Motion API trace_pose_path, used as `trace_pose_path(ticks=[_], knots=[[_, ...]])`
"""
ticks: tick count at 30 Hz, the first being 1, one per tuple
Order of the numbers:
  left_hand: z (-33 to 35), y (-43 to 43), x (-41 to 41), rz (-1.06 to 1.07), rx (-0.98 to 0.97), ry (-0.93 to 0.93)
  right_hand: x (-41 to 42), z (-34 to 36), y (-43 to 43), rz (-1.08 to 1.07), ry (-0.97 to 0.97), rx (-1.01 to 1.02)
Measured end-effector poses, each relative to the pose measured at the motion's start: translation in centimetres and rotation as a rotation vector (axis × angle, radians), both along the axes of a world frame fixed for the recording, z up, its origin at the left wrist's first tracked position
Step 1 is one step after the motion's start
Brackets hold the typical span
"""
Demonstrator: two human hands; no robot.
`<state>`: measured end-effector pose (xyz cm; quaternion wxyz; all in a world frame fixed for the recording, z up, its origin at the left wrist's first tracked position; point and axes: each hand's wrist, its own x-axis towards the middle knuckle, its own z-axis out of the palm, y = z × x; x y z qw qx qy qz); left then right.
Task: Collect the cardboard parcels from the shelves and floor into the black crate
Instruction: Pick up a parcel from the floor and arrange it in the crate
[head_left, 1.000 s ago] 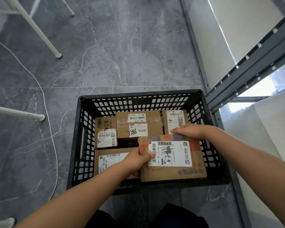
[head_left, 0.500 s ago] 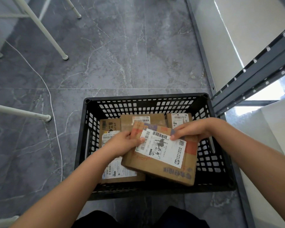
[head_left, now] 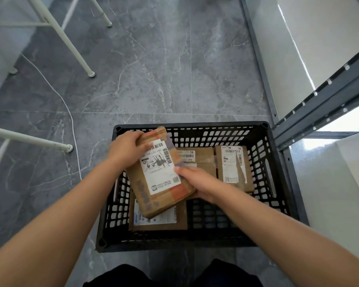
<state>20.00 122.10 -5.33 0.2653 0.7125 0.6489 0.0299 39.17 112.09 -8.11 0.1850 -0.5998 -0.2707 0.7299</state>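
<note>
**Parcel held over the crate in both hands**

A labelled cardboard parcel is being held tilted above the left half of the black crate, its white shipping label facing up. Its far corner is clasped by the left hand, fingers curled over the edge; its near right edge is gripped by the right hand, thumb on top and fingers underneath. Both grips are closed on this one parcel. Beneath it, a flat parcel is seen lying on the crate bottom. Further back, a stacked parcel and an upright parcel are packed against the far side. The crate itself is set on the grey marble floor, just beside a dark metal shelving upright. A white cable is trailed across the floor to the left, near white furniture legs.
</note>
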Motion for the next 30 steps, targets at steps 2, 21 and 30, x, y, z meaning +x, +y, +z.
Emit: trace_pose_path(ticks=[2, 21, 30], knots=[[-0.3, 0.8, 0.3, -0.088, 0.042, 0.059, -2.0, -1.1, -1.1, -0.151, 0.043, 0.019], [-2.7, -9.5, -1.3, 0.579, 0.021, -0.379, -6.7, -3.5, -2.1, -0.277, -0.044, 0.076], [-2.7, -9.5, -1.7, 0.712, -0.137, -0.608, -4.4, -4.5, -1.1, -0.227, 0.064, 0.044]])
